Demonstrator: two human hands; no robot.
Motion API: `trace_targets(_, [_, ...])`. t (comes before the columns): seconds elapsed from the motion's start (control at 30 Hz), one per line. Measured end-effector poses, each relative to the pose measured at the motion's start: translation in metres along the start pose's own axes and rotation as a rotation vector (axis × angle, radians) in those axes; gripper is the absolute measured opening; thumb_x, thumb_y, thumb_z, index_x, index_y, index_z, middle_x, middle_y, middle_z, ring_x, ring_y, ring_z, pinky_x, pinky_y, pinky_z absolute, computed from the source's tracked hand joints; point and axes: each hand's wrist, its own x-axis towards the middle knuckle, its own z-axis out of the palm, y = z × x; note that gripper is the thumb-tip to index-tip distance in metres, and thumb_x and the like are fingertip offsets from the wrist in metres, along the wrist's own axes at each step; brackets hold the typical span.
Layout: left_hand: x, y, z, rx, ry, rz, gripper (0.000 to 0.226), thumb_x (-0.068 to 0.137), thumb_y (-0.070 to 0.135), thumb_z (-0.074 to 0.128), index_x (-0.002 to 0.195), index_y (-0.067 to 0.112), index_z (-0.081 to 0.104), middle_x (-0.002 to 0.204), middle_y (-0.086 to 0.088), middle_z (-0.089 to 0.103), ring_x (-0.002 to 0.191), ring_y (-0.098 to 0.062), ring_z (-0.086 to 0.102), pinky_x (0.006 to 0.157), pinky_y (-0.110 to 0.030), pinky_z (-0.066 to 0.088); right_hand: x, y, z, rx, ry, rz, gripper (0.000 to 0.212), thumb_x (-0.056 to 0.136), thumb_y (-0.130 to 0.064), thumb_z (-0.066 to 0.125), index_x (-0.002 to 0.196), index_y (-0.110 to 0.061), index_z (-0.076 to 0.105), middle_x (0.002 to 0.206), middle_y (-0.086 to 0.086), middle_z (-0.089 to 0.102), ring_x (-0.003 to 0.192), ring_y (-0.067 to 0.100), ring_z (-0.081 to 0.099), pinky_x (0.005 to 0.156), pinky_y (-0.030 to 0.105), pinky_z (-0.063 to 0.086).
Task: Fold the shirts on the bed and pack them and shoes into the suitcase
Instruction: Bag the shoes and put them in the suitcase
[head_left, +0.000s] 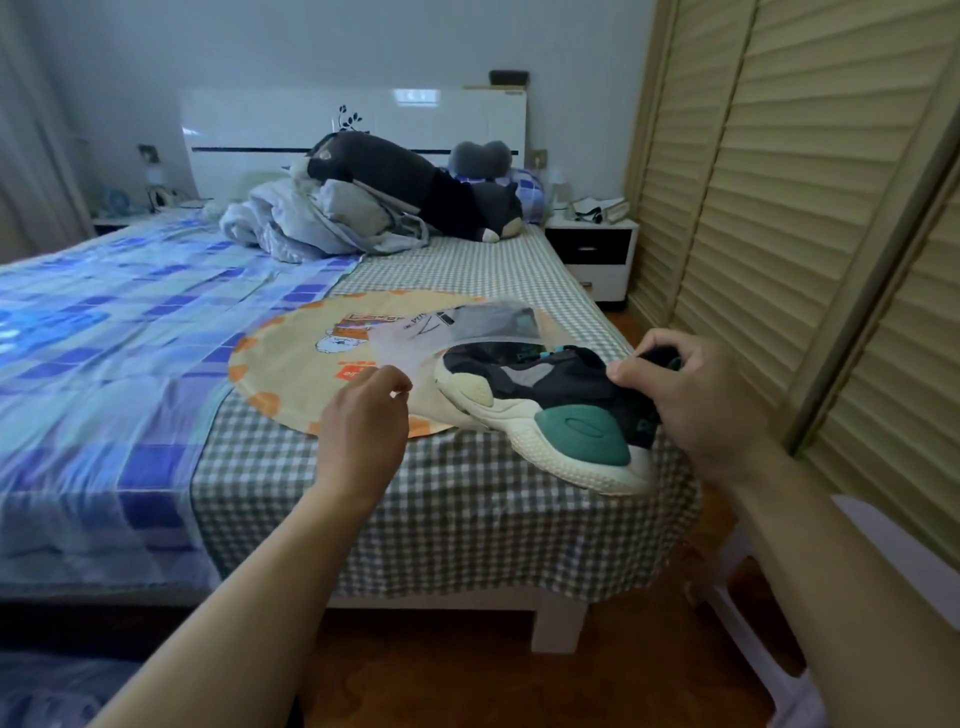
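On the left, the left hand (371, 410) pinches the edge of a clear plastic bag (457, 332), thin, floppy and slippery stuff, best held open at its mouth. Across the round printed mat (291, 364) on the bed (467, 519), the chunky shoe (550, 410) rests near the corner, toe poking into the bag. Over to the right hand (696, 395), clamped on the dark collar at the heel: soft upper, stiff sole, light enough, so the heel looks the sensible grip. No suitcase in view.
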Motion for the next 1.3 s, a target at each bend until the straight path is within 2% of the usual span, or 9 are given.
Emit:
trace_targets(0.23, [0.005,-0.001,0.006,-0.233,0.062,-0.089,0.016,0.093,0.003,0.063,0.105,0.014,0.065,0.08,0.006,0.064,0.076,-0.014,0.061,0.069,-0.033,0.05,0.04,0.016,0.084,-0.205,-0.057,-0.041,0.025,0.087,-0.02,0.075,0.07,-0.014,0.057,0.067,-0.003,0.063,0.063,0.009,0.063,0.049,0.022,0.048])
trace_targets(0.37, [0.011,-0.005,0.007,-0.272,0.04,-0.118,0.024,0.093,0.004,0.064,0.113,0.017,0.068,0.084,0.012,0.065,0.08,-0.007,0.061,0.069,-0.012,0.043,0.071,0.039,0.134,-0.492,-0.025,-0.117,0.023,0.088,-0.038,0.073,0.086,-0.023,0.056,0.087,-0.007,0.06,0.081,0.013,0.056,0.07,0.03,0.048])
trace_targets(0.5, [0.012,-0.01,0.012,-0.208,0.031,-0.08,0.026,0.094,0.003,0.062,0.117,0.012,0.069,0.098,0.002,0.069,0.086,-0.013,0.061,0.073,-0.023,0.043,0.053,0.066,0.171,-0.426,0.19,-0.217,0.035,0.087,-0.022,0.074,0.113,-0.021,0.051,0.123,-0.005,0.042,0.098,0.013,0.059,0.087,0.035,0.057])
trace_targets(0.6, [0.014,-0.017,0.016,-0.168,0.034,-0.061,0.026,0.092,0.002,0.062,0.116,0.01,0.07,0.102,-0.002,0.07,0.089,-0.017,0.062,0.073,-0.022,0.04,0.015,0.088,0.183,-0.602,0.071,-0.313,0.02,0.094,-0.02,0.06,0.112,-0.018,0.051,0.118,-0.004,0.043,0.094,0.012,0.055,0.077,0.036,0.057])
trace_targets(0.73, [0.014,-0.018,0.017,-0.161,0.023,0.002,0.027,0.091,-0.001,0.063,0.114,0.009,0.072,0.098,-0.003,0.067,0.084,-0.021,0.062,0.072,-0.03,0.046,0.032,0.107,0.192,-0.862,-0.086,-0.336,0.058,0.085,-0.008,0.065,0.141,-0.009,0.051,0.137,0.005,0.046,0.122,0.024,0.048,0.104,0.039,0.047])
trace_targets(0.87, [0.016,-0.021,0.02,-0.069,0.0,0.025,0.03,0.088,-0.006,0.062,0.113,0.008,0.072,0.097,-0.006,0.065,0.083,-0.026,0.062,0.069,-0.033,0.045,0.067,0.107,0.202,-0.87,-0.385,-0.158,0.063,0.092,-0.008,0.052,0.153,-0.008,0.036,0.167,0.005,0.019,0.148,0.025,0.026,0.121,0.04,0.027])
trace_targets(1.0, [0.014,-0.032,0.02,-0.017,0.024,-0.025,0.033,0.084,-0.009,0.061,0.109,0.011,0.07,0.097,-0.007,0.061,0.082,-0.033,0.059,0.065,-0.044,0.049,0.058,0.101,0.17,-0.753,-0.162,-0.258,0.032,0.09,-0.006,0.049,0.112,-0.012,0.071,0.116,0.004,0.07,0.104,0.025,0.065,0.087,0.036,0.052])
trace_targets(1.07, [0.013,-0.035,0.02,-0.02,0.051,-0.023,0.034,0.084,-0.01,0.061,0.11,0.011,0.069,0.096,-0.007,0.061,0.082,-0.034,0.059,0.066,-0.045,0.05,0.057,0.108,0.152,-0.826,0.038,-0.302,0.022,0.089,-0.003,0.054,0.101,-0.007,0.073,0.1,0.009,0.071,0.091,0.028,0.066,0.076,0.037,0.053])
trace_targets(1.3, [0.017,-0.029,0.021,-0.006,0.025,0.001,0.038,0.084,-0.012,0.06,0.114,0.009,0.069,0.101,-0.007,0.061,0.084,-0.032,0.059,0.065,-0.039,0.044,0.074,0.131,0.168,-0.884,-0.057,-0.123,0.046,0.095,-0.011,0.045,0.139,-0.005,0.056,0.157,0.011,0.039,0.15,0.03,0.022,0.125,0.048,0.018])
